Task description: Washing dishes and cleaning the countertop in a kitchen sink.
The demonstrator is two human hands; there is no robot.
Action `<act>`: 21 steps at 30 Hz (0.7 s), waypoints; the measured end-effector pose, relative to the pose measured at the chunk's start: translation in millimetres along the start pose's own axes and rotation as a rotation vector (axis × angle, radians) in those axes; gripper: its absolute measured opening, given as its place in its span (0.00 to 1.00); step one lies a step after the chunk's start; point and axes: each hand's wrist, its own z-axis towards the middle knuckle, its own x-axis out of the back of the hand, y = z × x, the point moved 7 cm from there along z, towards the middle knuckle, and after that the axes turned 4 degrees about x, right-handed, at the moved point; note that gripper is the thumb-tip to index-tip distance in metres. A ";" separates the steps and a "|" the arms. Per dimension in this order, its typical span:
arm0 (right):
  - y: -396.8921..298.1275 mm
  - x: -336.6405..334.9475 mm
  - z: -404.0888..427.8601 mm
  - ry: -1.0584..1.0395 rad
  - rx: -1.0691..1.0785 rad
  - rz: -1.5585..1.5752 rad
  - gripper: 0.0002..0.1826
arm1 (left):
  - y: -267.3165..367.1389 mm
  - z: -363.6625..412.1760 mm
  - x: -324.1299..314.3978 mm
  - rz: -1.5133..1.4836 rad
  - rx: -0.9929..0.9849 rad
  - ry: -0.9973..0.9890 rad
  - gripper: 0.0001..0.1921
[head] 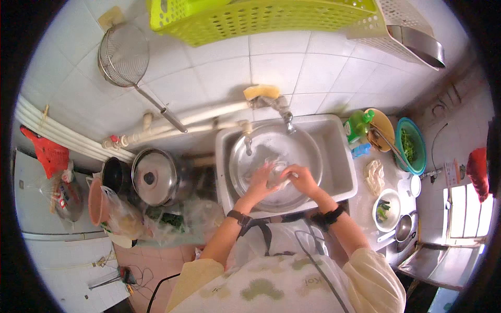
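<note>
A large round metal basin [313,156] stands in a rectangular sink [344,172] and holds water. Both hands are over it, near its middle. My left hand [263,182], with a watch on the wrist, touches a blurred, clear or whitish thing [278,172] from the left. My right hand [303,178], with a black band on the wrist, bends its fingers at the right side of the same thing. What this thing is, and which hand grips it, is too blurred to tell. Above the basin's far edge are a metal tap [289,123] and a second tap [247,146].
Right of the sink are a green detergent bottle [357,127], a teal basin [422,156] with greens, a white cloth [374,177] and a white bowl [395,219]. At left stand a lidded pot [154,177] and plastic bags [125,217]. A green basket [274,19] hangs above.
</note>
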 end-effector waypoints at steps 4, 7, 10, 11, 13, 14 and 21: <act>-28.7 8.4 1.9 0.035 0.098 0.051 0.15 | 39.8 19.1 9.3 -0.033 -0.079 -0.164 0.25; -30.2 23.5 -0.4 0.146 0.084 -0.073 0.15 | 45.9 26.5 15.6 -0.195 0.046 -0.285 0.20; -21.2 34.6 -6.4 0.247 0.041 -0.096 0.16 | 39.8 28.9 22.3 -0.218 0.103 -0.229 0.14; -17.1 34.5 -8.6 0.252 0.037 -0.135 0.16 | 35.5 29.1 27.0 -0.181 0.099 -0.165 0.12; -3.0 32.1 -10.7 0.262 0.030 -0.170 0.16 | 32.5 29.9 34.6 -0.204 0.107 -0.132 0.10; 2.8 31.9 -11.3 0.302 0.082 -0.224 0.15 | 30.8 30.4 39.7 -0.231 0.117 -0.095 0.08; 102.3 -21.7 -24.4 -0.057 -0.226 -0.557 0.12 | 61.5 36.4 60.1 -0.174 0.075 -0.146 0.06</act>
